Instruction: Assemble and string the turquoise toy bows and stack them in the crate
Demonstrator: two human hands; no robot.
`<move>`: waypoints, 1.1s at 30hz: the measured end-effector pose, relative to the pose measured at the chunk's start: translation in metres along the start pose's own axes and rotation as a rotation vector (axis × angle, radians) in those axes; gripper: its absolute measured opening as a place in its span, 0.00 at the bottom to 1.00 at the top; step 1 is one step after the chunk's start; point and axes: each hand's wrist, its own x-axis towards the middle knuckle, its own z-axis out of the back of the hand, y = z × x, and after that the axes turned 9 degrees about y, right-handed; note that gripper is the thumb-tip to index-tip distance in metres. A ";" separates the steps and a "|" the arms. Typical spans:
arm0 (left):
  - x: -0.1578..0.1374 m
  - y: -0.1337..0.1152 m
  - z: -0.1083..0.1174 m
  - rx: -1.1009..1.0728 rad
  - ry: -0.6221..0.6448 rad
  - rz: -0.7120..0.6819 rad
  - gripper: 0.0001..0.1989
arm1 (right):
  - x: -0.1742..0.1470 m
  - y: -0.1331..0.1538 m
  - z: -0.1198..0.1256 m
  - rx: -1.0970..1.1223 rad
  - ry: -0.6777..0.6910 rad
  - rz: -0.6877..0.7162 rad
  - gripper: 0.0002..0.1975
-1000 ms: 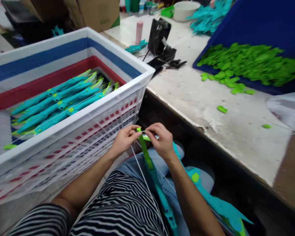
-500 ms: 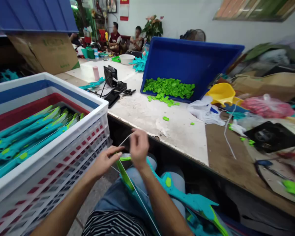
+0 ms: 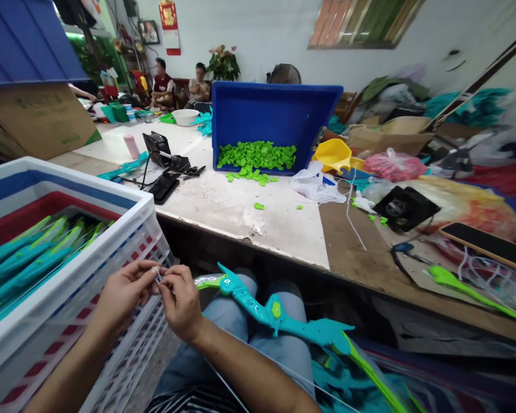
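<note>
A teal and green toy bow (image 3: 258, 310) lies across the lap, its near green limb end passing behind my right hand. My left hand (image 3: 126, 289) pinches a white string (image 3: 157, 274) that loops around the fingertips. Close beside it, my right hand (image 3: 181, 304) has thumb and fingers pressed together on that same string. Both hands are left of the bow, by the side of a white plastic crate (image 3: 140, 201). More of the string runs under my right forearm towards the lower right. Where the string meets the bow's near tip is hidden by my fingers.
Several finished-looking toy bows (image 3: 30, 258) lie in the crate. On the table (image 3: 223, 212), a tilted blue bin (image 3: 279, 115) holds green pieces (image 3: 258, 155). A black fan unit (image 3: 406, 207), a phone (image 3: 490, 246) and bags crowd the right. Two people sit far back.
Both hands have moved left and come together on the string; the right hand was higher and blurred before. The view has turned right, showing more of the bow.
</note>
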 end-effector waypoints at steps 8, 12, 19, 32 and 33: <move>-0.004 0.010 -0.004 -0.321 0.090 0.151 0.23 | 0.007 0.012 0.005 0.047 -0.124 -0.096 0.06; -0.004 0.011 -0.001 -0.299 0.087 0.138 0.22 | 0.010 0.019 0.006 0.130 -0.127 -0.177 0.06; -0.005 0.010 0.001 -0.206 0.114 0.125 0.20 | 0.013 0.014 0.004 0.088 -0.110 -0.143 0.08; 0.005 0.016 -0.011 -0.377 0.079 0.089 0.08 | 0.026 0.002 0.032 -0.088 0.165 0.047 0.13; 0.006 0.015 -0.009 -0.378 0.104 0.107 0.08 | 0.029 0.000 0.035 -0.099 0.187 0.047 0.13</move>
